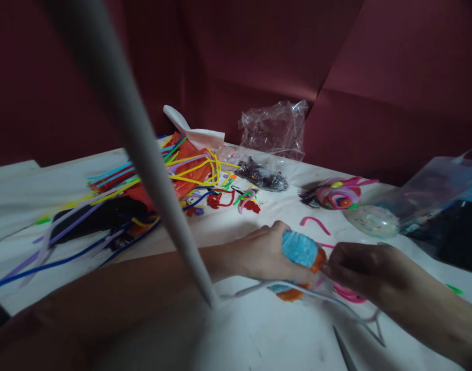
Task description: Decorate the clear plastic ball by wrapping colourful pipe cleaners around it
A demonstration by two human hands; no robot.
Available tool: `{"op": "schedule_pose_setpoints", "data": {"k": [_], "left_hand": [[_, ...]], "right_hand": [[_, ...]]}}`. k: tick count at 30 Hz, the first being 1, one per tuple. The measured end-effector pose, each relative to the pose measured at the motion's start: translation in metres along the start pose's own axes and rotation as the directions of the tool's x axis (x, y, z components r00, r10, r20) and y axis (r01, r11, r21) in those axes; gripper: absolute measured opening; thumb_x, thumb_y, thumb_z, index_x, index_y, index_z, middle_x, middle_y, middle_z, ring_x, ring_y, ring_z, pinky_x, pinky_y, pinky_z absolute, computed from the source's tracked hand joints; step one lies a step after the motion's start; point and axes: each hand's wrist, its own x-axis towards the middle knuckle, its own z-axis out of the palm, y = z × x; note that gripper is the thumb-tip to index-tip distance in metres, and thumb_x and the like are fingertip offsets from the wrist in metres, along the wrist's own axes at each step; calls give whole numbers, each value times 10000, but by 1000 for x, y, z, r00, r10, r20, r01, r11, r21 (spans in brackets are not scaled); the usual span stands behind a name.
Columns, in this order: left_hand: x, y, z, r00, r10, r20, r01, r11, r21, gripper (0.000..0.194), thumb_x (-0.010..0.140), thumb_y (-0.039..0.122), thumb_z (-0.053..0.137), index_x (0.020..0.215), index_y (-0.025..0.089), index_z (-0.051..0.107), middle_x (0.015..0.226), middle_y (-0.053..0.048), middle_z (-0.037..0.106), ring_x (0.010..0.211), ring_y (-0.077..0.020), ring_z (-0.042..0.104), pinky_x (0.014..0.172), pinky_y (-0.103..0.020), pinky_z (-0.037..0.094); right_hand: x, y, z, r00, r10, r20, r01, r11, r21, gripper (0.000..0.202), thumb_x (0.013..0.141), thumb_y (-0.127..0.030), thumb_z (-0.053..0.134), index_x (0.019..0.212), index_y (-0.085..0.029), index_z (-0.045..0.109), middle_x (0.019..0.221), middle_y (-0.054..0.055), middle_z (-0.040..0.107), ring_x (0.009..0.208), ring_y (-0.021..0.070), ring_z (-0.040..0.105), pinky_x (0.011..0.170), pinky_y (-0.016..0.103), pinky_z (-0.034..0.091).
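In the head view my left hand point(269, 252) is wrapped around a rounded craft piece point(300, 248) covered in blue and orange strips. My right hand point(361, 265) is closed beside the piece's orange edge, its fingertips pinched there. What lies between those fingertips is too small to make out. Pink strips point(350, 292) lie under and beside the right hand. A white cord point(329, 298) passes in front of both hands. Close to the camera, a thick pale rod-like shape point(154, 170) slants down to the table.
Colourful strips point(197, 172) and a black item point(99, 219) lie on the left. Clear plastic bags point(274, 129) stand at the back. A pink swirled piece point(338, 193) and a clear, dotted rounded thing point(373, 220) sit right. A dark pointed blade point(343, 348) lies in front.
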Motion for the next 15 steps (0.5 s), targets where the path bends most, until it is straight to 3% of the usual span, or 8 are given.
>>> {"op": "schedule_pose_setpoints", "data": {"k": [4, 10, 15], "left_hand": [[-1, 1, 2, 1000, -6, 20, 6, 1000, -12, 741, 529, 521, 670, 1152, 207, 424, 1004, -65, 581, 854, -226, 572, 610, -289, 454], [-4, 3, 3, 998, -41, 49, 42, 999, -32, 747, 540, 510, 644, 1171, 204, 387, 1037, -56, 538, 846, -209, 552, 537, -234, 411], [-5, 5, 1, 996, -62, 70, 63, 998, -21, 784, 511, 524, 666, 1170, 204, 387, 1017, -51, 530, 838, -212, 543, 528, -235, 407]], "right_hand": [[0, -5, 0, 998, 19, 68, -19, 1000, 1, 487, 696, -628, 401, 559, -172, 503, 557, 28, 447, 511, 182, 389, 418, 217, 330], [-4, -6, 2, 987, -129, 97, 103, 966, 236, 515, 779, -658, 524, 629, -169, 596, 611, 50, 553, 548, 212, 477, 449, 194, 426], [-6, -2, 2, 978, -150, 142, 94, 935, 341, 519, 796, -645, 611, 618, -158, 597, 605, 41, 539, 535, 194, 467, 459, 180, 408]]}}
